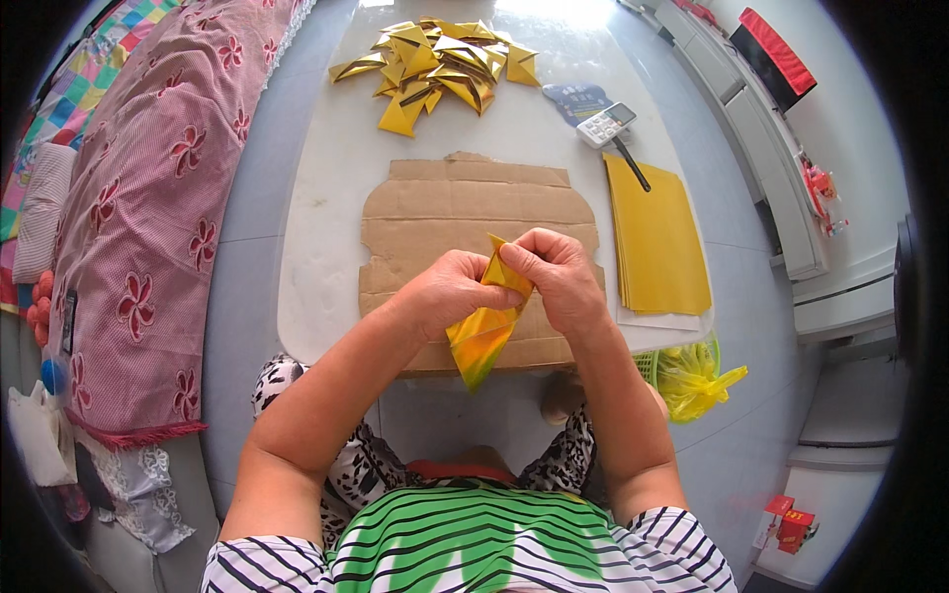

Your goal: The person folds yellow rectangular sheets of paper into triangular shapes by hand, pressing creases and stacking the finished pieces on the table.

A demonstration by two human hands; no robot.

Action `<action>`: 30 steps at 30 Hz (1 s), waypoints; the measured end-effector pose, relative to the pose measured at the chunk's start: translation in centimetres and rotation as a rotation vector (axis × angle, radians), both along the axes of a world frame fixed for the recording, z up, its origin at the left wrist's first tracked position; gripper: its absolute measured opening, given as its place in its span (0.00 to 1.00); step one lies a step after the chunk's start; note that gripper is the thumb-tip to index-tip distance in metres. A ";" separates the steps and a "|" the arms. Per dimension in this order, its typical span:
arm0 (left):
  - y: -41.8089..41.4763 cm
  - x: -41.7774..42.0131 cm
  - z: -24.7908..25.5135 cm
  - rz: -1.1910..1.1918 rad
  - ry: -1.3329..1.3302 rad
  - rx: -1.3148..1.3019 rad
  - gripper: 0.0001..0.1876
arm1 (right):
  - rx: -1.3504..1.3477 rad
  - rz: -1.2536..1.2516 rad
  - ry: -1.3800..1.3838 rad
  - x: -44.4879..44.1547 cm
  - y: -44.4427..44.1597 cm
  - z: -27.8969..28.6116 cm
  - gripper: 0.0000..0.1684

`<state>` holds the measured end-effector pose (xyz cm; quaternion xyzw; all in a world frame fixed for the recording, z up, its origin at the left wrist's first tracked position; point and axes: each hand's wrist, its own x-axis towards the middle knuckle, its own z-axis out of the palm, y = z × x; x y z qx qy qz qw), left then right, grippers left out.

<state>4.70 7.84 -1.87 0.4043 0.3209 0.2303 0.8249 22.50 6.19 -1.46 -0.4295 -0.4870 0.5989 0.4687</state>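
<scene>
A partly folded sheet of gold foil paper is held up between both hands, over the near part of a flattened piece of cardboard. My left hand grips its left side, the thumb lying across the folded layers. At the upper right of the fold, my right hand pinches the paper near its pointed tip with thumb and fingers. The lower end of the paper hangs down to a point past the cardboard's near edge. Some fingertips are hidden behind the paper.
Folded gold paper pieces lie heaped at the table's far end. On the right are a stack of gold sheets and a white keypad device with a black handle. A green basket holding a yellow plastic bag stands below the right edge.
</scene>
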 end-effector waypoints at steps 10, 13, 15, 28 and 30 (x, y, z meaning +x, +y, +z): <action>-0.3 0.3 -0.1 -0.074 0.062 0.073 0.11 | 0.005 -0.002 -0.057 -0.1 0.1 0.0 0.11; -0.3 0.2 0.0 -0.078 0.044 0.050 0.11 | 0.020 -0.011 -0.052 -0.2 0.0 0.1 0.11; -0.4 0.2 -0.3 -0.075 0.040 0.062 0.11 | 0.018 -0.022 -0.059 -0.5 0.0 0.4 0.12; -0.3 0.2 0.3 -0.001 0.080 0.073 0.10 | -0.009 -0.091 -0.062 -0.1 0.3 0.7 0.13; 0.2 -0.4 0.4 0.133 -0.036 0.027 0.11 | 0.000 -0.022 -0.034 0.7 0.5 0.5 0.16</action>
